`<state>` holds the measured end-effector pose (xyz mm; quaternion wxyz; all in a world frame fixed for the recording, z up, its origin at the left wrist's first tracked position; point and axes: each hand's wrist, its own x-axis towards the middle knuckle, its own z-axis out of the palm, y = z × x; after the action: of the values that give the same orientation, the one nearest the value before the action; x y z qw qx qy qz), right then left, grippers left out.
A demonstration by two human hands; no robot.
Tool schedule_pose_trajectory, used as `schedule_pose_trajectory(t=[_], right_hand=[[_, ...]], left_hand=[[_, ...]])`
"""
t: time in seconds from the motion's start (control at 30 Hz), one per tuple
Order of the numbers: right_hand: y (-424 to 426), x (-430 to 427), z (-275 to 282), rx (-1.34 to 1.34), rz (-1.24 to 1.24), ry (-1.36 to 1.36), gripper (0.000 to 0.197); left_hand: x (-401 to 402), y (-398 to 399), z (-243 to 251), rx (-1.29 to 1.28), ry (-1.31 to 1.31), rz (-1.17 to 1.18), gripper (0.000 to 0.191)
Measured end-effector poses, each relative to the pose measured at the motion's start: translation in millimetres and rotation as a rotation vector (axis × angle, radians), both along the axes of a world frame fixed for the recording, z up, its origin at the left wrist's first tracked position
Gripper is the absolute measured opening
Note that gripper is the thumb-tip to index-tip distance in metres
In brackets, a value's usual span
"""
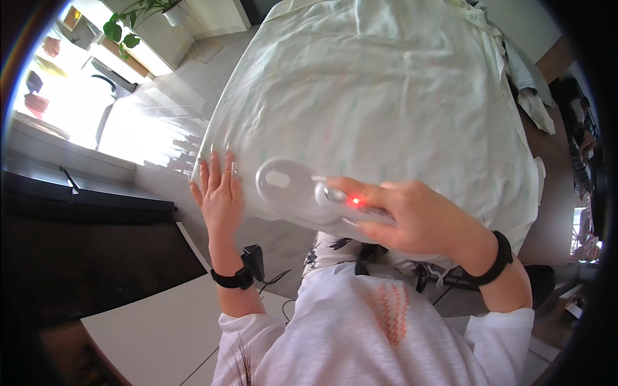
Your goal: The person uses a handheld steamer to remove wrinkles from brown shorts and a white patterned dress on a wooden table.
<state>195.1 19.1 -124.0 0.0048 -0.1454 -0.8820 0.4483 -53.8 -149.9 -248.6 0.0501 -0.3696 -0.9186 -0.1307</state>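
A thin, pale cloth (376, 106) with faint coloured marks is spread in front of me, with shallow creases across it. My left hand (219, 193) lies palm down at its left edge, fingers slightly apart and holding nothing. My right hand (405, 212) grips a white handheld appliance (285, 181), possibly a garment iron or steamer, near the cloth's front edge. Its rounded, partly see-through end points left towards my left hand. A red light glows beside my fingers. The appliance's underside is hidden, so I cannot tell whether it touches the cloth.
At the right, a brown tabletop (550, 207) shows beyond the cloth, with grey fabric (524, 72) hanging further back. A black screen-like panel (106, 270) stands at the lower left. A potted plant (130, 29) is at the far left, beyond the grey floor (207, 62).
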Motion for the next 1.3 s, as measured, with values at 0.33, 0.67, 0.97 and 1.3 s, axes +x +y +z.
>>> schedule_pose_trajectory(t=[0.33, 0.67, 0.97, 1.3], right_hand=[[-3.8, -65.7, -20.5, 0.033, 0.014, 0.091, 0.060], [4.2, -58.9, -27.8, -0.031, 0.048, 0.237, 0.061], [4.5, 19.8, 2.4, 0.074, 0.072, -0.071, 0.062], [-4.2, 119.3, 15.6, 0.052, -0.368, -0.078, 0.060]], left_hand=[[-11.2, -7.8, -8.6, 0.053, 0.024, 0.014, 0.043], [-38.5, -13.7, -26.5, 0.323, 0.036, -0.087, 0.040], [-37.0, -6.3, 6.2, 0.069, 0.003, -0.076, 0.042], [10.1, 42.8, 37.4, 0.008, 0.189, 0.005, 0.066]])
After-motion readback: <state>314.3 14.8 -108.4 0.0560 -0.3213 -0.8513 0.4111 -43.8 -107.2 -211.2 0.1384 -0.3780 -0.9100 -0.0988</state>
